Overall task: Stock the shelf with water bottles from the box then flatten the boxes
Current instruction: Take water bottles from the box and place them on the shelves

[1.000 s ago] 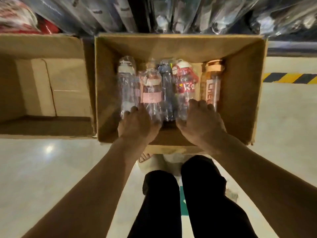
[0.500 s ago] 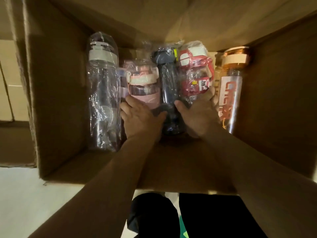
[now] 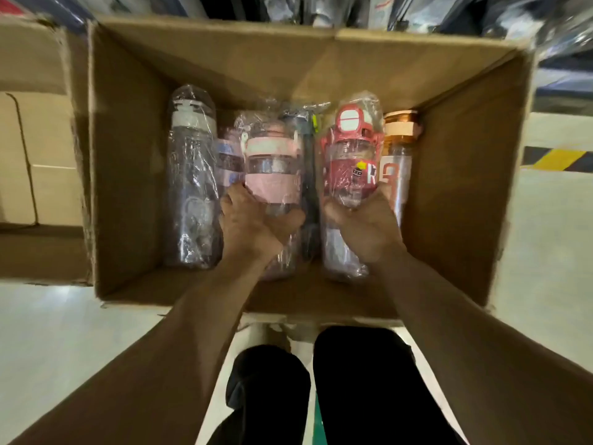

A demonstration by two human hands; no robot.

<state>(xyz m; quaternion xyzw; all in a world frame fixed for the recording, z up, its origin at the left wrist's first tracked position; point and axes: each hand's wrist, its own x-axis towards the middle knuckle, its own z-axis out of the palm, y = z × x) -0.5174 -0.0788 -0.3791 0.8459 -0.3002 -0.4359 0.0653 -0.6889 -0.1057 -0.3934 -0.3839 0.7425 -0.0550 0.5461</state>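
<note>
An open cardboard box [image 3: 128, 155] on the floor holds several plastic-wrapped water bottles lying side by side. My left hand [image 3: 253, 226] grips the pink-banded bottle [image 3: 272, 175] around its lower body. My right hand [image 3: 365, 223] grips the red bottle [image 3: 351, 159] the same way. Both held bottles sit a little above the others. A clear bottle with a white cap [image 3: 192, 181] lies at the left, a dark bottle [image 3: 308, 149] between my hands, and an orange-capped bottle [image 3: 399, 149] at the right.
A second open cardboard box [image 3: 41, 162] stands to the left, touching the first. Wrapped goods on a shelf [image 3: 353, 11] fill the top edge. Yellow-black floor tape [image 3: 558, 159] runs at the right. My black-trousered legs [image 3: 353, 380] are below the box.
My hands have moved from the bottles' bases up onto the pink-banded and red bottles and closed around them. Both bottles have risen slightly. The camera dipped into the box, then pulled back.
</note>
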